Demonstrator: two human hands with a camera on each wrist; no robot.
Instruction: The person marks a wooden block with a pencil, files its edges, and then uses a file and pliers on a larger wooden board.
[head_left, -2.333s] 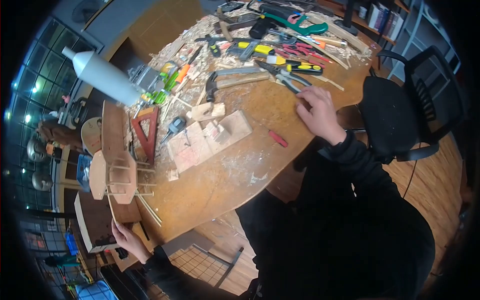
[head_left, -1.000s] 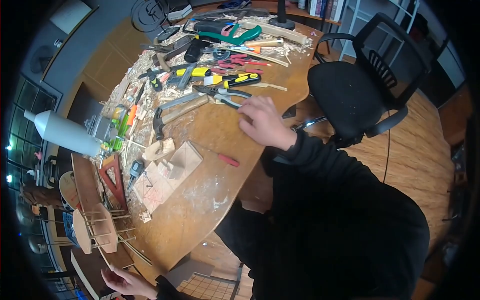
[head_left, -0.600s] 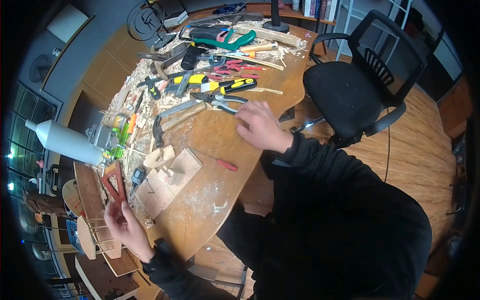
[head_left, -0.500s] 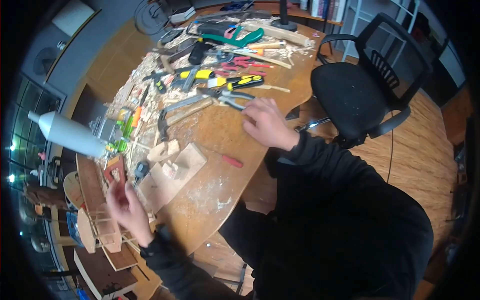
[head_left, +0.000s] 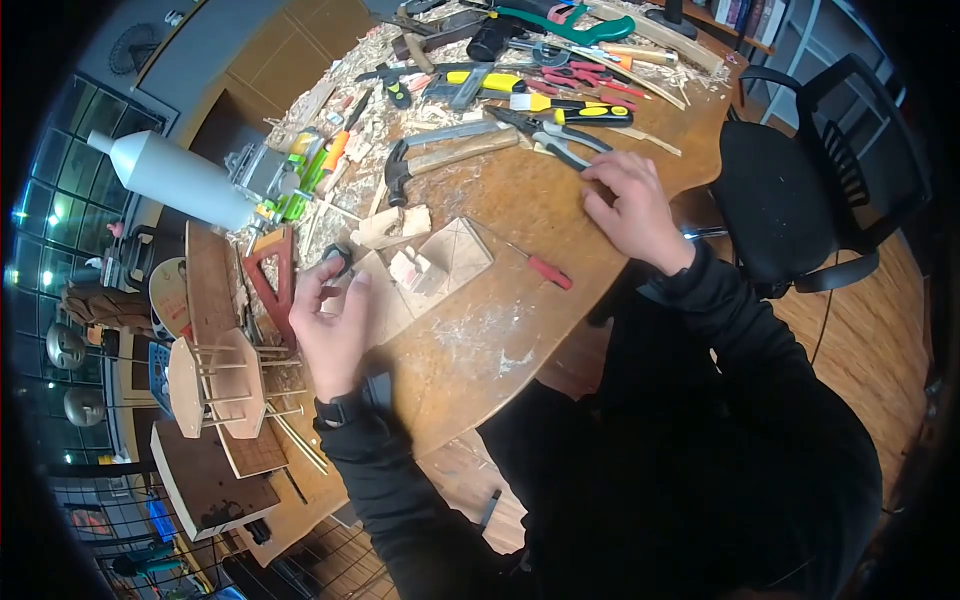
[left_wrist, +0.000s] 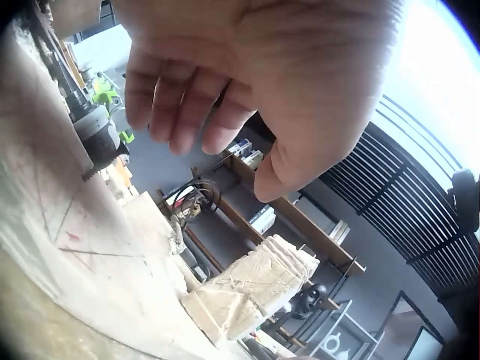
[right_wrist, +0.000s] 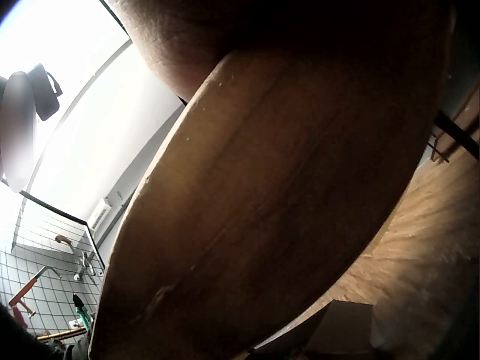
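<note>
My left hand (head_left: 330,330) hovers over the left end of a pale wooden board (head_left: 465,255), fingers loosely bent, near a grey-and-black tool (head_left: 340,258) with a metal shaft. In the left wrist view, nothing lies between the fingers (left_wrist: 184,112) and thumb, and the tool (left_wrist: 97,135) sits apart from them. Pencil and red lines mark the board (left_wrist: 82,225); a carved wooden block (left_wrist: 255,289) stands on it. My right hand (head_left: 638,215) rests at the table's edge, fingertips right by the pliers' (head_left: 560,138) handles. The right wrist view mostly shows the tabletop's underside (right_wrist: 262,195).
A red-handled screwdriver (head_left: 550,273) lies between the hands. Behind are a hammer (head_left: 465,150), more tools and wood shavings. At left stand a wooden model with dowels (head_left: 240,385), a red triangle (head_left: 280,285) and a grey bottle-shaped object (head_left: 180,180). A black chair (head_left: 780,200) is at right.
My left hand has left the table's left end, passed over the wooden model and come right to the board and the grey-and-black tool. My right hand stays by the pliers. The head view has shifted.
</note>
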